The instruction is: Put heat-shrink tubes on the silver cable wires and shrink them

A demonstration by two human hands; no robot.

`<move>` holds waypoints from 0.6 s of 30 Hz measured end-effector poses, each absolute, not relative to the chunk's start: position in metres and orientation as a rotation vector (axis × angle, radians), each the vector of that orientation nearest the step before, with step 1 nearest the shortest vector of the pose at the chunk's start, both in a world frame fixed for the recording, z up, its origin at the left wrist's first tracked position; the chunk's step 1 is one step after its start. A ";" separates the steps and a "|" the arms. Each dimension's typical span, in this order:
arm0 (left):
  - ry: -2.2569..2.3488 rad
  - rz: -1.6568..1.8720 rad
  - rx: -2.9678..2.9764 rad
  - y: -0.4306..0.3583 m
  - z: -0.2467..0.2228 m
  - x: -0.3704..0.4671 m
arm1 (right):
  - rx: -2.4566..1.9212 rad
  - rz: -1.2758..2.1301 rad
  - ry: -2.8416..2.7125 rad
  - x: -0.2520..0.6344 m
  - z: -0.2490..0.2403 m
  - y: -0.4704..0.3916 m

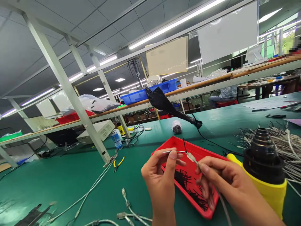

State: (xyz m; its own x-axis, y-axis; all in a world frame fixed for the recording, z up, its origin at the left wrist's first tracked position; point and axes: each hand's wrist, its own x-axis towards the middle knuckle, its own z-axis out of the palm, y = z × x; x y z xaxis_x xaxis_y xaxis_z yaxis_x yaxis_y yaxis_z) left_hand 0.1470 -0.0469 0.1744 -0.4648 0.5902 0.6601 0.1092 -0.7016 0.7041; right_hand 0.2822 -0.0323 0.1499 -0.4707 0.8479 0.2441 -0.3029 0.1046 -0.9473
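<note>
My left hand (pixel 162 179) pinches a thin metal tool, which looks like tweezers (pixel 179 152). Its tip points right, close to the end of a grey cable (pixel 223 204). Between the thumb and fingers of my right hand (pixel 228 179) is that cable, just below its pale, clear-coated connector (pixel 192 157). A thin black piece (pixel 184 145) stands up beside the connector's end; whether the tool touches it I cannot tell. Both hands are above a red tray (pixel 207 215), where many short black tube pieces (pixel 183 179) lie.
At right a yellow heat gun (pixel 263 191) stands nozzle up, close to my right forearm. Behind it lies a heap of cables (pixel 293 150). Yellow-handled pliers (pixel 119 163), a spray can (pixel 117 140) and USB cables (pixel 127 202) are on the left. A shelf (pixel 131 105) crosses above the bench.
</note>
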 end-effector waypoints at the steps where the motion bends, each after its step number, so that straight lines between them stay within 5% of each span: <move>1: 1.014 2.220 1.413 -0.047 0.175 0.146 | -0.601 1.521 -1.450 0.283 0.151 -0.033; 14: 0.849 2.355 1.027 -0.029 0.176 0.141 | -0.547 1.464 -1.389 0.297 0.160 -0.033; 18: 0.826 2.050 1.260 -0.032 0.176 0.141 | -0.496 1.520 -1.376 0.299 0.156 -0.029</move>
